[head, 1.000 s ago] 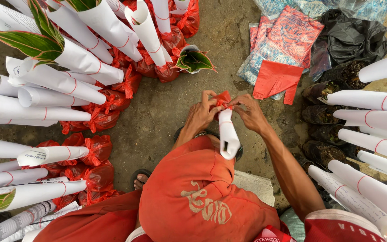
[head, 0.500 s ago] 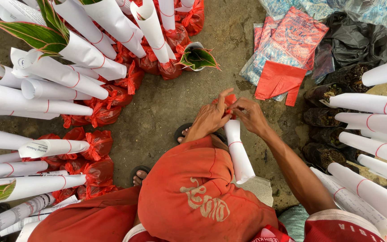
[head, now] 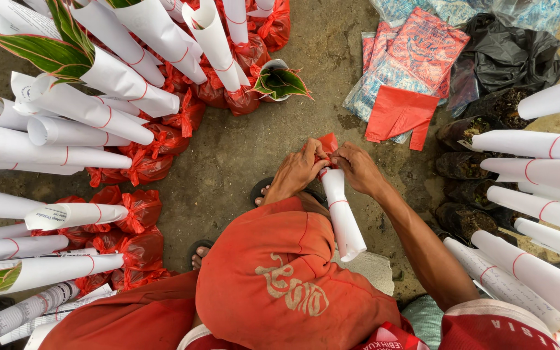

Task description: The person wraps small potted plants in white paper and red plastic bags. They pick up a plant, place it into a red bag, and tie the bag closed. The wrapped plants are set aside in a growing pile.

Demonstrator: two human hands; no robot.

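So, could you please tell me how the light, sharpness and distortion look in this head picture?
Head view: soft, even daylight without glare; both hands, left and right, on the paper-wrapped plant, are sharp; wide-lens distortion fans the wrapped plants outward at the edges.

Soft, even daylight from above, with no glare and only faint shadows on the ground (head: 241,162). The picture is sharp throughout; the wide lens bends things at the edges.

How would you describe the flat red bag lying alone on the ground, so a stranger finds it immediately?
Look at the pile of printed plastic bags at top right. At its lower edge lies the flat red bag. Unlike the other red bags, it is empty, untied and holds no paper-wrapped plant.
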